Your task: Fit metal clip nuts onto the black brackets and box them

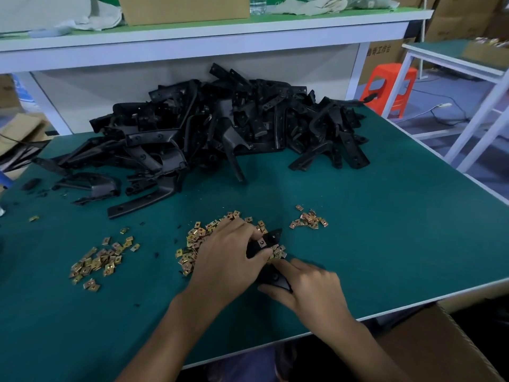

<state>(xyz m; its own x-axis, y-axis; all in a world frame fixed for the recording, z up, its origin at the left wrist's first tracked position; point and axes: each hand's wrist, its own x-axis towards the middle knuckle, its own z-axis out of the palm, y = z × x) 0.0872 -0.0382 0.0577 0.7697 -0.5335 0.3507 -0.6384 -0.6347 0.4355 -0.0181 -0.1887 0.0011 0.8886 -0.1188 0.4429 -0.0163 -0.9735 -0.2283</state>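
Note:
A black bracket (pixel 271 238) lies over the middle heap of brass-coloured clip nuts (pixel 197 238) on the green table (pixel 385 230). My left hand (pixel 228 255) grips the bracket's upper part, thumb pressing a clip nut (pixel 261 242) onto it. My right hand (pixel 311 288) holds the bracket's lower end near the table's front edge. A big pile of black brackets (pixel 220 125) fills the back of the table. Two more heaps of clip nuts lie at the left (pixel 99 261) and right (pixel 309 220).
An open cardboard box (pixel 440 346) stands below the table's front right corner. A white shelf (pixel 192 37) with a carton and cloths runs behind the pile. An orange stool (pixel 388 86) and a white frame table (pixel 468 78) stand to the right.

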